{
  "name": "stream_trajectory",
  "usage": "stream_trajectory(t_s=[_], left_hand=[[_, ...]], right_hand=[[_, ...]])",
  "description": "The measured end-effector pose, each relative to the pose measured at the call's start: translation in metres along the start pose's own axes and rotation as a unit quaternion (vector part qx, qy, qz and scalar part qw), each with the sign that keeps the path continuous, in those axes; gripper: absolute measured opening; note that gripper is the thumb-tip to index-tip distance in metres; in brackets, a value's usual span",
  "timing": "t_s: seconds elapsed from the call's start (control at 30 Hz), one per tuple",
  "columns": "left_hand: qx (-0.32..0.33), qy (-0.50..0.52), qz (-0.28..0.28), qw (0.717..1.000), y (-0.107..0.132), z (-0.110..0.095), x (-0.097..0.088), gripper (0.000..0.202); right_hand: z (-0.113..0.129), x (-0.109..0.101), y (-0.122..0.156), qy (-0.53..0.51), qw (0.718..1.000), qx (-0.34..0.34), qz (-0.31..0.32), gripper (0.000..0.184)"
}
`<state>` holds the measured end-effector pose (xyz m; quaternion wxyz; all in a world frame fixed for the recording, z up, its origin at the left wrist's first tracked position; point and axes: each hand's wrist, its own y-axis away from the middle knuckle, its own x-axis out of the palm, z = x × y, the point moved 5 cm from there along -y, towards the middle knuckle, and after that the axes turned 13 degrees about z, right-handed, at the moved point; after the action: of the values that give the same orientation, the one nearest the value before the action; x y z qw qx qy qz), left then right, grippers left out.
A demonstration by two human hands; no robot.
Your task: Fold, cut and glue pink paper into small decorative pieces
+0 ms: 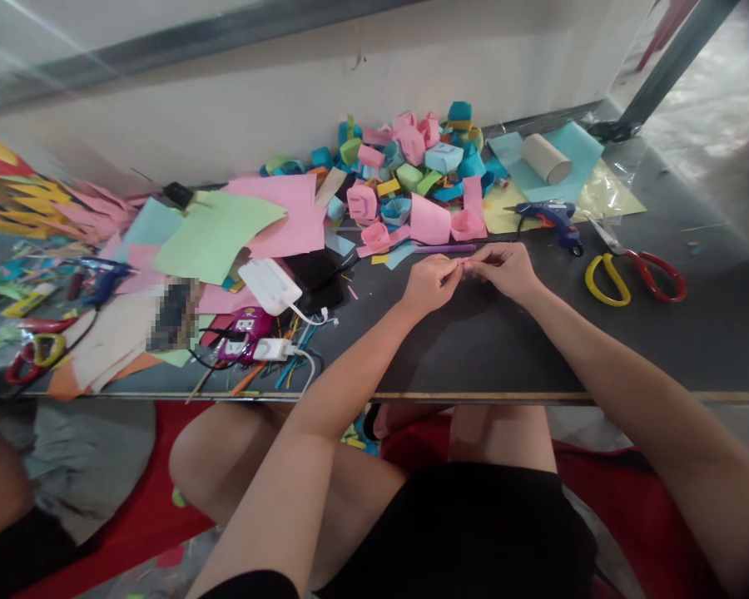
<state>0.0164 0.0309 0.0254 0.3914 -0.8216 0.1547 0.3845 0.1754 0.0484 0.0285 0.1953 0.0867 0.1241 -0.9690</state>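
My left hand (429, 281) and my right hand (507, 268) meet over the dark table (505, 349). Both pinch a small pink paper strip (468, 263) between their fingertips. Just beyond my hands lie a purple stick (444, 248) and curled pink paper pieces (434, 220). A pile of folded coloured paper shapes (412, 154) sits further back against the wall.
A blue glue gun (553, 218) and red-and-yellow scissors (637, 274) lie to the right. Loose pink and green paper sheets (225, 229), a white power bank (270, 285), chargers with cables (255, 341) and a second pair of scissors (34, 353) cover the left. A cardboard tube (546, 158) rests on blue paper.
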Motion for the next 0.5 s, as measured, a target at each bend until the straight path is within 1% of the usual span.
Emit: stream_trajectory(t_s=[0.17, 0.27, 0.4, 0.5], left_hand=[[0.009, 0.009, -0.001, 1.000, 0.0000, -0.0006, 0.0004, 0.048], [-0.005, 0.020, 0.020, 1.000, -0.0009, 0.0015, 0.0026, 0.049], [-0.041, 0.029, 0.056, 0.997, -0.0022, 0.0060, 0.0049, 0.049], [-0.047, 0.041, 0.075, 0.995, -0.0031, 0.0074, 0.0052, 0.050]], right_hand=[[-0.0003, 0.0013, 0.0000, -0.003, 1.000, -0.003, -0.001, 0.042], [-0.0012, 0.0022, -0.0002, -0.002, 1.000, 0.000, -0.002, 0.042], [-0.0009, 0.0024, -0.0008, 0.004, 1.000, 0.002, -0.011, 0.042], [-0.0012, 0.0025, -0.0003, 0.017, 1.000, 0.008, -0.023, 0.042]])
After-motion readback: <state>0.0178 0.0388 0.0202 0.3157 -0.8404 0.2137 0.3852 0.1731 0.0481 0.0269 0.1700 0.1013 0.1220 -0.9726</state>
